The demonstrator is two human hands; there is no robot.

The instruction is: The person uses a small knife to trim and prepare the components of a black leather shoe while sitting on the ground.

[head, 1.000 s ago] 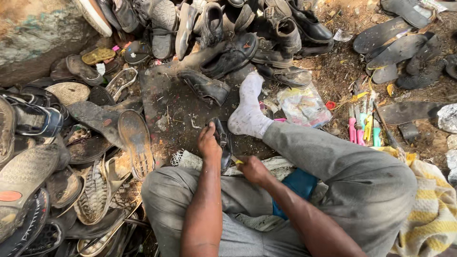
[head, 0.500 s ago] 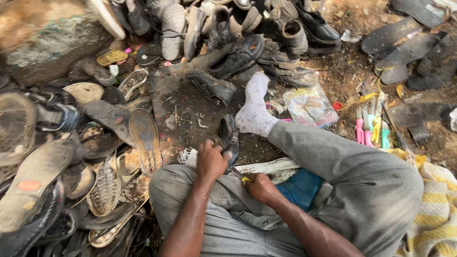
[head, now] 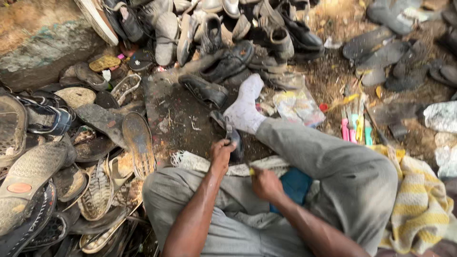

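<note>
Head view, looking down. We see the left hand [head: 222,151] closed around the near end of a dark shoe sole [head: 233,135], just below the centre of the frame, beside a white-socked foot [head: 245,109]. The right hand [head: 264,183] is curled shut on a small yellow-tipped tool [head: 251,170], most of it hidden in the fist; we cannot tell what kind. The sole's long axis runs roughly vertically in the frame, leaning slightly to the upper left, its far end pointing toward the black boots [head: 228,62] at top centre. We judge the sole light, flexible and rubbery, likely dusty yet not slippery, and not fragile; it is best held by pinching the edges near 1 end, as the left hand does, leaving the rest free. It rests on a dark, scuffed slab [head: 173,112] on the ground. Worn sandals [head: 47,157] crowd the left of the frame; coloured tools [head: 354,126] lie at right, above a yellow striped cloth [head: 421,200].
</note>
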